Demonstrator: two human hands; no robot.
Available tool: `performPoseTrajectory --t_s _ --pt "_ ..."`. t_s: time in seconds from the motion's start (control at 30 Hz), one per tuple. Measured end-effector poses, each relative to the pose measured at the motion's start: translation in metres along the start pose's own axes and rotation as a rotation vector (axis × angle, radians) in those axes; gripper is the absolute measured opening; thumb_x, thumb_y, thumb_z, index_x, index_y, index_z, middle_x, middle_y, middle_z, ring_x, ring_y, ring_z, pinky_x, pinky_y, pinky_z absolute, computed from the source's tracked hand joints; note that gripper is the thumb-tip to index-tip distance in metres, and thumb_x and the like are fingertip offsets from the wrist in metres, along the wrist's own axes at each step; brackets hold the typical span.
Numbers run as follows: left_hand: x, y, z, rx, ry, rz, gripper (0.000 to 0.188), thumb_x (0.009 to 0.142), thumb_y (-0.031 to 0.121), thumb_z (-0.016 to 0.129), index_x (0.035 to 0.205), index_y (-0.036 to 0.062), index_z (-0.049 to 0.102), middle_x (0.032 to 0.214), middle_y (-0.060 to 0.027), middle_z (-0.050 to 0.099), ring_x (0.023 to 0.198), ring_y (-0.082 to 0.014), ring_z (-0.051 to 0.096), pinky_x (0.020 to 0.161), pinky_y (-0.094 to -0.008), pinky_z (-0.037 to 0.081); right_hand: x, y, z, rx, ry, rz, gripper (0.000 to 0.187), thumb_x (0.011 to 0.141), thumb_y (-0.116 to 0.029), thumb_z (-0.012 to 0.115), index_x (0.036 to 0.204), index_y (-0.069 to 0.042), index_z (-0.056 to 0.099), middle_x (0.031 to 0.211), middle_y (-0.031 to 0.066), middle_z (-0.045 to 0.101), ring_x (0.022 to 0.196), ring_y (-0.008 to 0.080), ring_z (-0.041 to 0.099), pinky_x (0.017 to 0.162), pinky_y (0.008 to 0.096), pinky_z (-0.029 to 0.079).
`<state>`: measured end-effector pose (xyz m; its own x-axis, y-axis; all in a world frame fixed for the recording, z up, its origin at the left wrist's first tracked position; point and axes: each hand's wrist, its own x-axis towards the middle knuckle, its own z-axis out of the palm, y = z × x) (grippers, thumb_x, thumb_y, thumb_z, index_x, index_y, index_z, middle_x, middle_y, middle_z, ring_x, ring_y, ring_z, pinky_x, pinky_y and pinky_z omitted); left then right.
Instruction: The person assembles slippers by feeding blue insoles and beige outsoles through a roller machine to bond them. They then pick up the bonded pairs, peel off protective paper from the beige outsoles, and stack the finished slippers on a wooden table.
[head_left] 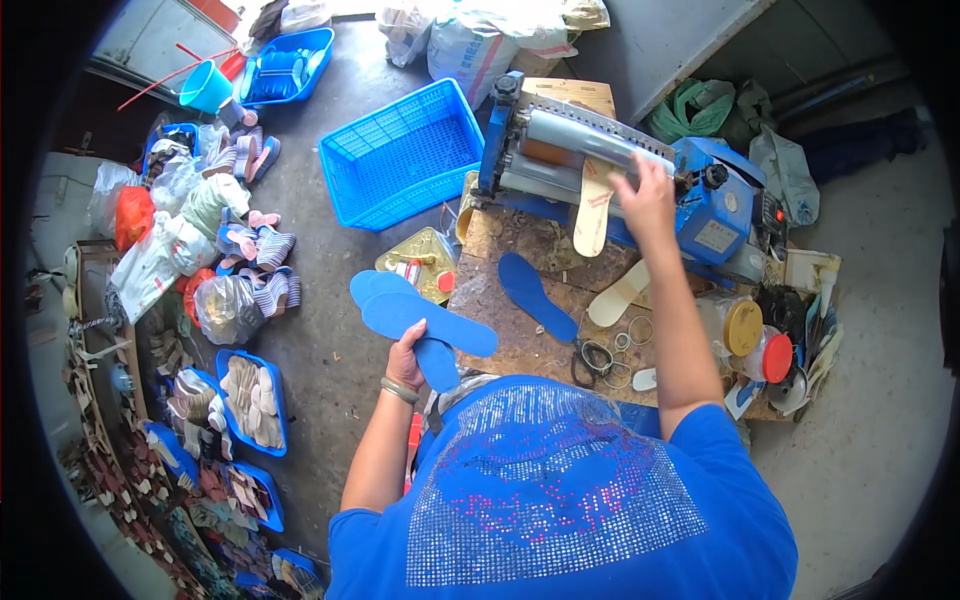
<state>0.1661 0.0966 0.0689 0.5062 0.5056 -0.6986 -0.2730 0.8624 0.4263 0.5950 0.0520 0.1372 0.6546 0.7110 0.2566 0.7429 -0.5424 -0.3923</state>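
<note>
My left hand (405, 358) is closed on several blue insoles (425, 318), fanned out over the floor left of the wooden workbench (490, 335). My right hand (648, 200) is over the steel rollers (590, 140) of a blue roller machine (715, 205). Its fingers look spread and slightly blurred, close beside a cream insole (591, 220) with red print. That insole's upper end lies against the rollers, while its lower end hangs out toward me; whether my fingertips touch it is unclear. Another blue insole (535, 295) and a second cream insole (618, 296) lie on the bench.
Black-handled scissors (592, 360) and loose rings lie at the bench's near edge. Jars with yellow (743, 328) and red (777, 358) lids stand at right. A blue plastic basket (350, 205) sits on the floor beyond. Slippers (270, 250), bags and blue trays line the left.
</note>
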Motion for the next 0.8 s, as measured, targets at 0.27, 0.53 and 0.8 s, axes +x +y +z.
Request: performPoseTrajectory --t_s 0.27,0.53,0.8 --pt "0.001 0.007 0.029 0.02 -0.139 -0.006 0.062 0.083 0.022 0.063 0.136 -0.0026 0.042 0.11 -0.0137 0.061 0.092 -0.0239 0.063 0.081 -0.0396 0.053 0.155 0.076 0.038 0.113 -0.428 0.39 0.045 0.079 -0.038 0.069 0.11 -0.006 0.064 0.094 0.0108 0.069 0.082 0.0244 0.063 0.074 0.0395 0.049" --pt "-0.012 0.005 0.032 -0.001 -0.139 0.04 0.065 0.084 0.023 0.063 0.137 -0.0035 0.035 0.131 -0.0181 0.05 0.122 -0.0321 0.05 0.104 -0.0473 0.04 0.194 0.108 0.064 0.62 -0.43 0.704 0.034 0.082 -0.038 0.069 0.106 -0.014 0.066 0.088 -0.0004 0.065 0.073 0.0094 0.056 0.062 0.0285 0.038" --pt "0.002 0.0 0.053 -0.06 -0.321 -0.014 0.072 0.089 0.042 0.061 0.139 -0.0001 0.031 0.137 -0.0185 0.045 0.126 -0.0354 0.045 0.106 -0.0507 0.036 0.236 0.117 0.018 0.799 -0.211 0.345 0.023 0.082 -0.016 0.071 0.103 -0.007 0.067 0.078 -0.0021 0.062 0.064 0.0059 0.052 0.058 0.0219 0.041"
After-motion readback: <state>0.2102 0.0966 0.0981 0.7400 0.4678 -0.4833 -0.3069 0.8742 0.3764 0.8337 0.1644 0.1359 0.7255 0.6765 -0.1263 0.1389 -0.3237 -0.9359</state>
